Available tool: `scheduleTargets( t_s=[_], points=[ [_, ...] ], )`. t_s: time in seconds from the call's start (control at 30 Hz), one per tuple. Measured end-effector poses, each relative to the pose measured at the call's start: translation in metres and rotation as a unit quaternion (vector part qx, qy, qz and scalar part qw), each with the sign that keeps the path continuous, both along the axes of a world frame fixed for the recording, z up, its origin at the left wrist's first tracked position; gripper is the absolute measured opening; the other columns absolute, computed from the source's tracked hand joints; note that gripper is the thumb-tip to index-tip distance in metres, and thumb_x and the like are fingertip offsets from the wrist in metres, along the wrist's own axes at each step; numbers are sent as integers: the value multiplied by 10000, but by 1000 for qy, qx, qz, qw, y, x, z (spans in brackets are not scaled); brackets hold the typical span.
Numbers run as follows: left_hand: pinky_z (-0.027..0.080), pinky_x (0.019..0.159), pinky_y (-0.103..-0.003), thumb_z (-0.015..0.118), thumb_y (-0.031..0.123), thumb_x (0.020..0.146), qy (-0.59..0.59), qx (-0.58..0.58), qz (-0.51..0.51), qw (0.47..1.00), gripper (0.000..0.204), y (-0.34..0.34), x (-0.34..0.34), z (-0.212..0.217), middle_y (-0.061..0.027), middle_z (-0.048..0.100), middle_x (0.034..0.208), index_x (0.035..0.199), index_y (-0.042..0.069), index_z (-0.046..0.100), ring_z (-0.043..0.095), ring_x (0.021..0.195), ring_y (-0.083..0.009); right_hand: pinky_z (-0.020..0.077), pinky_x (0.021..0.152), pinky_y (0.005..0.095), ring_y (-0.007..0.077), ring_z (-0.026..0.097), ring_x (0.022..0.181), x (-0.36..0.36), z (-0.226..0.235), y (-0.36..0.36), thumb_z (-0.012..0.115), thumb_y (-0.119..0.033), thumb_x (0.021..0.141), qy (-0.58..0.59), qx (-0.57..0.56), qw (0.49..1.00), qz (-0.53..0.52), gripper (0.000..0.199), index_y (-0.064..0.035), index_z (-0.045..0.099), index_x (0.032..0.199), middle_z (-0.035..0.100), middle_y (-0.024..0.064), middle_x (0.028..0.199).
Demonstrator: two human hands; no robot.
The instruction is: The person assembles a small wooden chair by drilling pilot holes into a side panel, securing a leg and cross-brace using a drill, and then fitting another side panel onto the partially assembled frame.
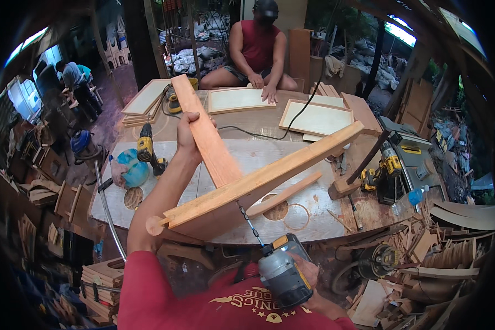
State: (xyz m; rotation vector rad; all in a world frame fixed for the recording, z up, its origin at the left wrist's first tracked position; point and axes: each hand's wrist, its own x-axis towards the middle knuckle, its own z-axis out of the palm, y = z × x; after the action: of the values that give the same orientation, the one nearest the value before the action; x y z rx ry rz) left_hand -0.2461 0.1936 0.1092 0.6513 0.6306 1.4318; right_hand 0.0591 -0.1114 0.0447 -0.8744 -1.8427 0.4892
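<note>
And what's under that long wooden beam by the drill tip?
Below the long wooden beam, a thin wooden strip crosses a round brown patch on the table. The beam covers what's right behind it, so I can't tell what's there.

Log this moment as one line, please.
left hand: holds board | right hand: holds drill, bit pointing at beam, contact unclear | across table: person, hands on panel

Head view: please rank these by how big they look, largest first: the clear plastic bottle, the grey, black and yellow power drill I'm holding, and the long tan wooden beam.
1. Long tan wooden beam
2. Grey, black and yellow power drill, probably enlarged by nearness to the camera
3. Clear plastic bottle
</note>
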Motion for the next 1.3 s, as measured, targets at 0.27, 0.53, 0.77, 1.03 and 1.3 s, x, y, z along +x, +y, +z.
scheduleTargets(
  t_s=[0.27,0.53,0.77,1.03,1.3],
  points=[
    [554,627,-345,563,391,835,4,-5,6,1000,410,0,0,-4,-114,610,835,963,1,560,625,678,-253,614,845,415,355,770,962,-1,3,0,859,-202,784,5,-47,999,-11,572,76,652,1240,749,225,1154],
    [563,634,-351,581,367,817,7,-9,26,1000,404,-5,2,2,-116,601,829,976,-4,553,617,671,-258,612,828,404,356,768,939,0,8,5,868,-223,787,-19,-12,1000,-2,573,52,650,1241,754,215,1111],
    [568,639,-351,586,365,814,1,-10,19,1000,424,-5,2,3,-116,598,833,1024,0,537,616,675,-258,617,735,374,283,774,825,2,18,10,901,-231,759,-10,-26,1000,14,589,20,646,1227,767,139,988],
    [567,661,-372,567,359,827,6,-15,25,1000,451,-11,6,3,-134,600,878,1088,-6,514,619,701,-255,615,683,377,242,765,761,11,-11,6,899,-264,769,-60,1,998,-23,563,-14,663,1214,774,92,953],
    [565,658,-355,556,353,850,-2,-9,-15,1000,417,-10,2,2,-133,595,889,1052,-10,527,628,717,-254,596,676,384,265,753,757,11,-22,-6,905,-350,737,-43,-85,993,-70,517,-133,716,1166,758,61,852]
  ],
)
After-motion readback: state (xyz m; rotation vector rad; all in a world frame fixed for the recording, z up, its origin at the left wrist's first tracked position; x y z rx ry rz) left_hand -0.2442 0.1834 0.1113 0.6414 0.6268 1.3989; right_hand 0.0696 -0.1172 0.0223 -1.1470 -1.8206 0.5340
